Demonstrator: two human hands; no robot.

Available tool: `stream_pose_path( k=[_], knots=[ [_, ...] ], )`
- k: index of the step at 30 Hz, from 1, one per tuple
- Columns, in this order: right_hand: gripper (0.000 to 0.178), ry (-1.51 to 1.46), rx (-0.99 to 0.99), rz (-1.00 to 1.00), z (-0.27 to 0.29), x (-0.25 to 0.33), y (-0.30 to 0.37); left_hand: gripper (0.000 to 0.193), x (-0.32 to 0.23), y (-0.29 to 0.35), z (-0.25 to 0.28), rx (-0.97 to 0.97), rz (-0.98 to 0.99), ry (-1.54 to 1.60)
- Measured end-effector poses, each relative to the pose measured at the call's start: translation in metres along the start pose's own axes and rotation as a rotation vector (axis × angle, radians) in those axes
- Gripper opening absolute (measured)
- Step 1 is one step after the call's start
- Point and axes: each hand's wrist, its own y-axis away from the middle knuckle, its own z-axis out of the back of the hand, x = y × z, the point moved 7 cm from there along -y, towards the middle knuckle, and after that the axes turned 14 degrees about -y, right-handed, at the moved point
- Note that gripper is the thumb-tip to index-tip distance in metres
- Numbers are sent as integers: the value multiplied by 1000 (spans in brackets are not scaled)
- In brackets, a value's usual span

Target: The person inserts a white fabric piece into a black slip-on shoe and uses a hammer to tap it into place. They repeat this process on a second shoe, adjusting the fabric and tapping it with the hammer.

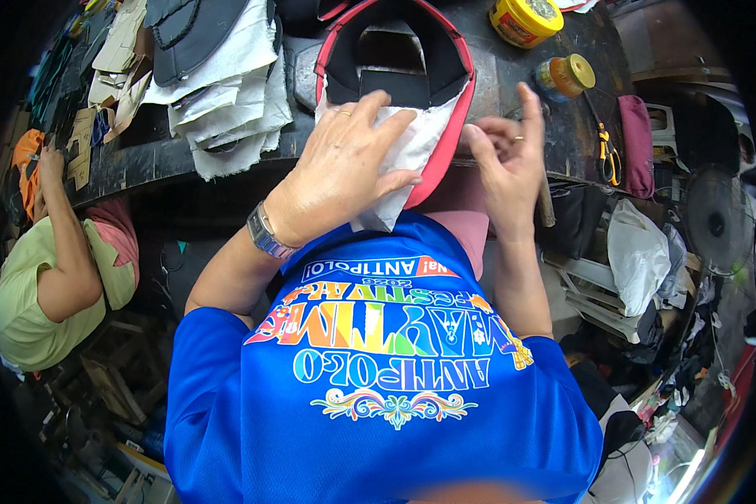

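Note:
At the table's front edge lies a rounded black piece with a red border (465, 63), its middle opening onto a dark, shiny surface. A white sheet of thin fabric (433, 134) covers its near part. My left hand (340, 160) rests on this sheet with thumb and fingers spread, a watch on its wrist. My right hand (512, 164) is raised just right of the red border. Its index finger points up while the other fingers bend loosely, and I see nothing held in it. The thumb tip is close to the border; whether they touch I cannot tell.
Stacked white sheets (227, 109) with black cut pieces (189, 42) lie left. At the right are a yellow tub (521, 29), a jar (563, 80) and yellow-handled scissors (611, 160). A co-worker (55, 277) at far left handles orange material (27, 160). A fan (718, 223) stands right.

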Motion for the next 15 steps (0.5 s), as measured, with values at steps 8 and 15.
stream_pose_path(
  k=[8,15],
  knots=[
    [55,486,530,515,-52,40,9,32,-28,0,-12,233,-238,549],
    [39,544,681,468,-41,18,18,42,45,-3,52,-513,-14,181]
  ],
)
